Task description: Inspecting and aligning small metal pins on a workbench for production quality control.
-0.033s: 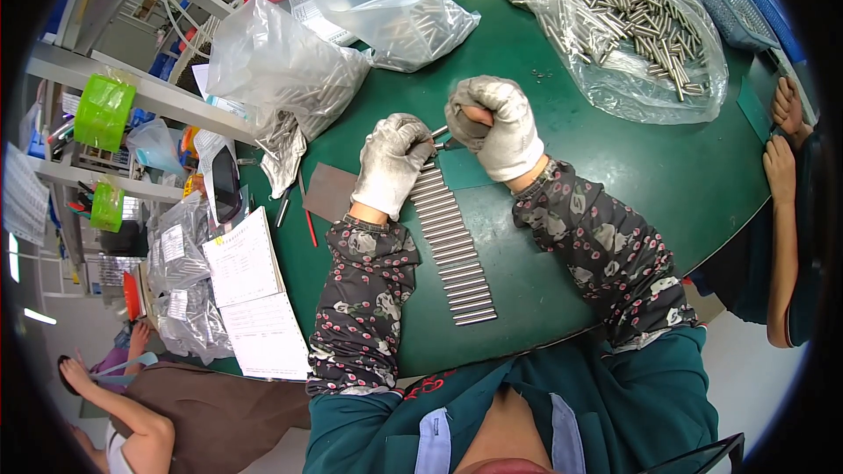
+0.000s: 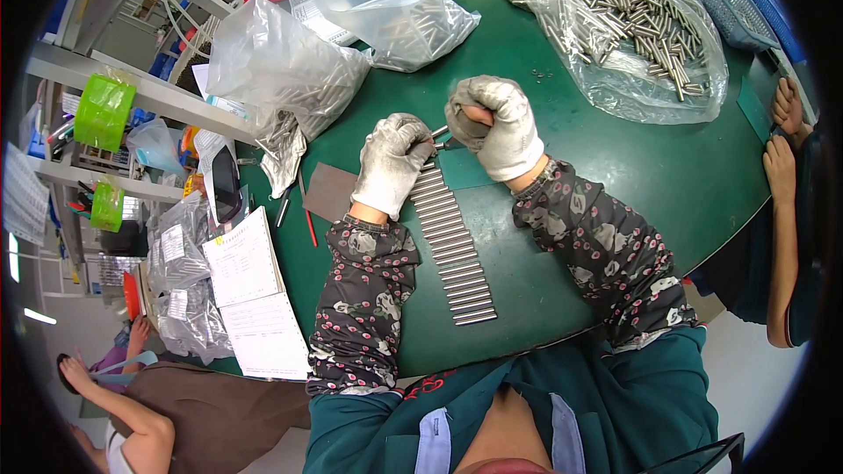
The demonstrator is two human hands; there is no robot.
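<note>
My left hand (image 2: 392,158), in a whitish work glove, is closed at the far end of a row of metal pins (image 2: 452,246). From its fingertips a short metal pin (image 2: 440,132) sticks out toward my right hand. My right hand (image 2: 499,127), gloved too with a bare fingertip showing, is curled shut just to the right; what it holds, if anything, is hidden. The pins lie side by side on the green tabletop (image 2: 544,246), running toward me. Beneath and between the hands lies a green flat sheet (image 2: 465,170).
A large open plastic bag (image 2: 615,79) of loose pins lies far right, beside a blue-grey basket (image 2: 724,0). Two clear bags (image 2: 285,61) of pins stand far left. Nearer are a brown square sheet (image 2: 330,191), a red pen (image 2: 311,226) and papers (image 2: 255,298). Another person's hands (image 2: 781,140) rest at the right edge.
</note>
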